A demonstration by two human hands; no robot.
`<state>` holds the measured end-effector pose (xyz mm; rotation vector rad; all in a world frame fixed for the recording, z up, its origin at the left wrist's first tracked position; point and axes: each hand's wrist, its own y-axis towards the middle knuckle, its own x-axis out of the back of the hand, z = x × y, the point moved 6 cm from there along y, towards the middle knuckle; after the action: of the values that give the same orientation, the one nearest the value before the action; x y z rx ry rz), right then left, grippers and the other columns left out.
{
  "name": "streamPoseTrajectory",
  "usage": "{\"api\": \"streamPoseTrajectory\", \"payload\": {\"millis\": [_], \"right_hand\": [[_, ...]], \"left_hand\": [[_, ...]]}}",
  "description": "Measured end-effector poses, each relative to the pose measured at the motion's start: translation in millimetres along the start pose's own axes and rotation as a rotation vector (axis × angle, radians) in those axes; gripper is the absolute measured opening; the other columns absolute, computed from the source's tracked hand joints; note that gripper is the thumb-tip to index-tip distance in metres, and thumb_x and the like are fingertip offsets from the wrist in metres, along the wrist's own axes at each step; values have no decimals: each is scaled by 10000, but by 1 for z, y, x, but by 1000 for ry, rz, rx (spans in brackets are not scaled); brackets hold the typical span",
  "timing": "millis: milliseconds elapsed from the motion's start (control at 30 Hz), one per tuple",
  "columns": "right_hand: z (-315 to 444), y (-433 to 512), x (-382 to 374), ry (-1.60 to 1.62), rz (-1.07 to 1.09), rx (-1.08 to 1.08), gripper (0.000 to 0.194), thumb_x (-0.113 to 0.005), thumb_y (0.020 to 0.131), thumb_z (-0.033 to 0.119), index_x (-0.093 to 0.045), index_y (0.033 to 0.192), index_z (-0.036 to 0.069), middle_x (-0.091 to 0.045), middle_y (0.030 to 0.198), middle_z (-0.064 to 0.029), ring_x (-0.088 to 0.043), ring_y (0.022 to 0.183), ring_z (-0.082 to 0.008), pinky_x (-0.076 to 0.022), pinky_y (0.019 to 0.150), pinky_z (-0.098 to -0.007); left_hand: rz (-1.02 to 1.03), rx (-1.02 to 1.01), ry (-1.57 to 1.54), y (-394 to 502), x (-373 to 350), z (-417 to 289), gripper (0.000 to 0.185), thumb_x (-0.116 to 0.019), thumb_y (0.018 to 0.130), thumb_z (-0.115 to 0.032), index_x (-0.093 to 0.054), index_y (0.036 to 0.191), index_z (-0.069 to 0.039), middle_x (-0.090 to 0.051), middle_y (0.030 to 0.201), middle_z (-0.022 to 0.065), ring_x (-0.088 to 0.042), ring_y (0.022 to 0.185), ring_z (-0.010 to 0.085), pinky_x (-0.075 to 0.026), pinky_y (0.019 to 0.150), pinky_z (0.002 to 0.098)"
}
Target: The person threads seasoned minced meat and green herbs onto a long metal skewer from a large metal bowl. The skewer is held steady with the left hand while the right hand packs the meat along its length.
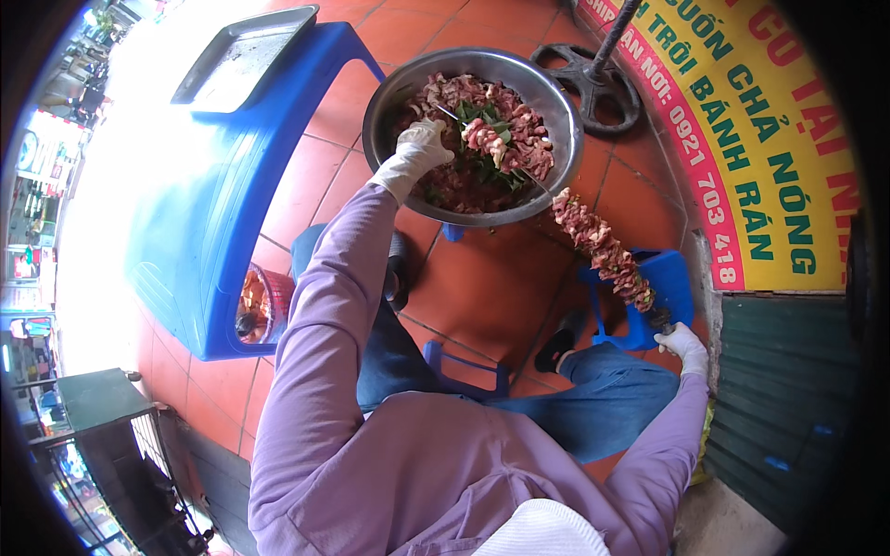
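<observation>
My left hand, in a white glove, is at the left side of a large steel bowl, its fingers bent over the meat; whether they grip anything is unclear. Raw meat pieces and green leaves fill the bowl. My gloved right hand is closed on the lower end of a long metal skewer. Threaded meat covers its lower length, with a dark piece just above the hand. Another cluster of meat sits higher on the skewer, over the bowl, and the tip points toward my left hand.
A blue plastic table at the left bears a metal tray. Below it stands a red basket. A blue stool is near my right hand, and a cast metal base with a pole stands behind the bowl. A printed sign lines the right.
</observation>
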<state>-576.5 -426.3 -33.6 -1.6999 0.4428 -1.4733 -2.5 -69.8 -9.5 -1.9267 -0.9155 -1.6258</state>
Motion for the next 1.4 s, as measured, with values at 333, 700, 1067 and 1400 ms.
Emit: {"api": "streamPoseTrajectory", "payload": {"millis": [333,700,1067,1400], "right_hand": [[1,2,3,-19,18,-1,292,-721,797,295,-627,861,26,-652,669,-49,-551,572,-139,-450,558,-316],[4,-5,6,5,-24,5,282,-733,793,304,-638,804,38,-640,670,-49,-546,579,-140,-442,558,-322],[10,3,5,-32,8,20,282,-723,792,303,-641,839,37,-634,654,-41,-536,563,-138,-438,544,-322],[-4,19,-2,5,16,18,325,-725,796,286,-590,924,20,-652,680,-46,-513,540,-130,-433,529,-305]], "left_hand": [[401,-207,-75,-1,-44,1,281,-689,654,-183,-706,928,-126,-687,914,127,-650,894,332,-513,782,419],[356,187,-812,-10,13,20,287,-699,781,-212,-658,1022,-62,-655,890,61,-643,854,198,-529,750,354],[313,537,-1335,-17,-13,45,298,-593,890,-195,-604,1163,-74,-634,1003,44,-645,863,217,-534,748,386],[-131,188,-321,-14,4,42,210,-676,737,-270,-711,864,-106,-683,807,105,-669,808,266,-514,743,356]]}}
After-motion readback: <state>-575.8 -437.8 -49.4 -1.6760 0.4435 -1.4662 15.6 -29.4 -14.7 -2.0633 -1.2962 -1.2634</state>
